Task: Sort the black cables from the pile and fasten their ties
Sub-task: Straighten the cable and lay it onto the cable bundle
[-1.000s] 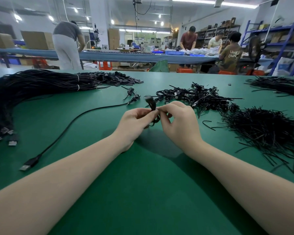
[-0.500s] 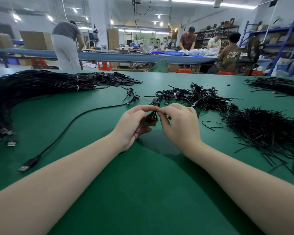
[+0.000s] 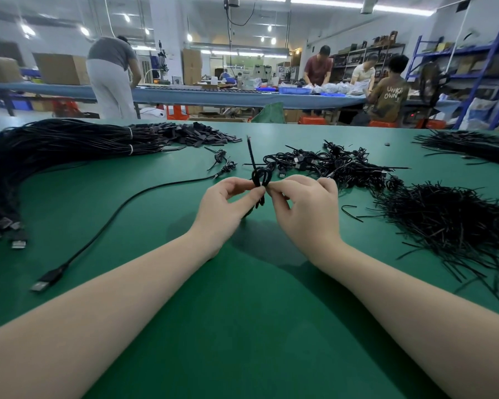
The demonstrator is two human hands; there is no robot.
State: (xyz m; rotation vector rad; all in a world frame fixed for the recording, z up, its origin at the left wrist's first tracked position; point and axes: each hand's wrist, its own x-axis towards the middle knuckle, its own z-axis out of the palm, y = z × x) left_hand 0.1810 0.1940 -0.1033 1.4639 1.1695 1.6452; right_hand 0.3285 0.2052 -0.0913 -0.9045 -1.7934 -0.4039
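Note:
A small coiled black cable (image 3: 260, 177) is pinched between my left hand (image 3: 228, 208) and my right hand (image 3: 306, 210), just above the green table (image 3: 242, 326). A thin black tie (image 3: 251, 152) sticks up from the coil, slanting left. A heap of loose black ties (image 3: 450, 226) lies to the right. Behind my hands sits a pile of tied cable coils (image 3: 334, 165). A big bundle of long black cables (image 3: 55, 148) fills the left side.
One long USB cable (image 3: 104, 226) runs across the table on the left, its plug near the front. Two small coils (image 3: 224, 162) lie behind it. More black strands (image 3: 470, 145) lie far right. Several people work at a bench beyond.
My hands have lifted the coil higher and turned it. The tie end now points up above my fingers, where before it was tucked low between them.

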